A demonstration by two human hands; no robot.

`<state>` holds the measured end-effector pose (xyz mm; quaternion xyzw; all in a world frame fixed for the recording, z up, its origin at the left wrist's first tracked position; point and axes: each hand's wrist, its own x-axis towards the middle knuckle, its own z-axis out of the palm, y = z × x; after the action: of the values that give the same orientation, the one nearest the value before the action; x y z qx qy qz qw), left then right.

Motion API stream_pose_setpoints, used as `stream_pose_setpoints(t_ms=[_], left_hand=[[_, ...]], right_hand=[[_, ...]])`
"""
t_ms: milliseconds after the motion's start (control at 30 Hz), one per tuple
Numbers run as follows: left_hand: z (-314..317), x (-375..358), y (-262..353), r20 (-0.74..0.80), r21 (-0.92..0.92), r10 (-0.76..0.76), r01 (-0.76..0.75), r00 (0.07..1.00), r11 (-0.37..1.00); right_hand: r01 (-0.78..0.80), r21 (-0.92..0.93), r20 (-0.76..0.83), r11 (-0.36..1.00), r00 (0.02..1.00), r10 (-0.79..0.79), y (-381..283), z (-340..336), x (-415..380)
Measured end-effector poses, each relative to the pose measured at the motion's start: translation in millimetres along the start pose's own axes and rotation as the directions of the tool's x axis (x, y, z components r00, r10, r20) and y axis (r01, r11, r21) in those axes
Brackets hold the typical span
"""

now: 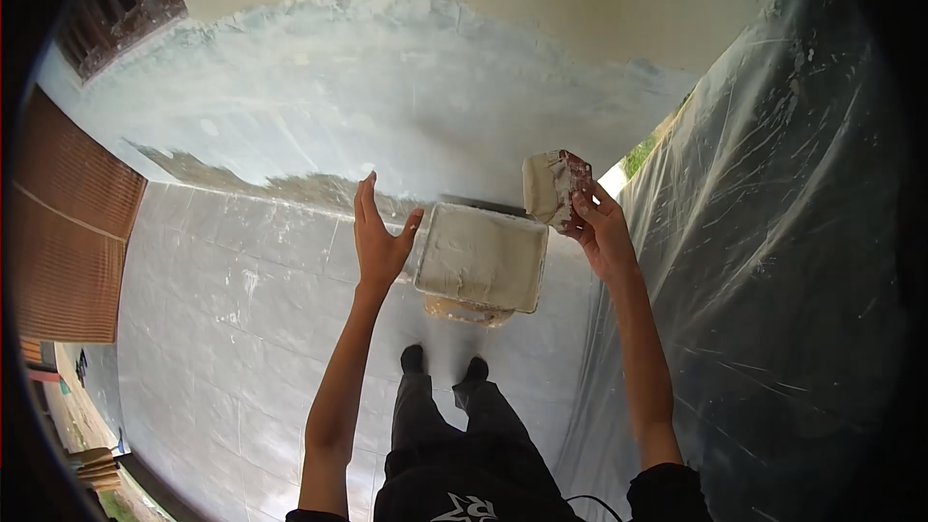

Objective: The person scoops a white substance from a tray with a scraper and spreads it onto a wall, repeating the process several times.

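My right hand [604, 232] is closed on a wide putty knife [559, 189], whose blade carries a thick layer of pale plaster. Just left of it is a rectangular tray [481, 256] filled with the same plaster, with smears along its rim. My left hand [383, 240] is raised beside the tray's left edge, fingers apart and nothing in it. Beyond both hands stands the wall [387, 87], its lower part coated whitish and its upper part beige.
Clear plastic sheeting [754, 232] hangs along the right side. A brown corrugated panel [72, 222] stands at the left, below a dark wooden window frame [118, 0]. My feet are on the grey tiled floor [242, 300], below the tray.
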<state>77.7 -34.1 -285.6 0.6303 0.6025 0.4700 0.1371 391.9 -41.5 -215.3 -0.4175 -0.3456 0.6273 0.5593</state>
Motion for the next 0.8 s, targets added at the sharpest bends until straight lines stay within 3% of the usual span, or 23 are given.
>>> stream_pose_setpoints(t_ms=[200,533,667,800], left_hand=[[-76.0,95.0,81.6,-0.214,-0.051,0.238,-0.254,0.947,0.966],[-213.9,243.9,167.8,-0.435,-0.060,0.426,-0.498,0.793,0.865],[-266.9,298.1,181.6,-0.493,-0.025,0.514,-0.602,0.702,0.798],[-307.6,346.1,189.2,-0.520,-0.013,0.587,-0.693,0.621,0.721]], right_hand=[[0.213,0.128,0.178,0.969,0.956,-0.233,-116.7,81.8,12.5],[0.516,0.049,0.353,0.855,0.792,-0.498,-262.5,234.3,27.5],[0.605,0.030,0.335,0.796,0.744,-0.578,-288.9,300.1,23.2],[0.666,-0.040,0.215,0.745,0.734,-0.644,-310.3,350.0,27.5]])
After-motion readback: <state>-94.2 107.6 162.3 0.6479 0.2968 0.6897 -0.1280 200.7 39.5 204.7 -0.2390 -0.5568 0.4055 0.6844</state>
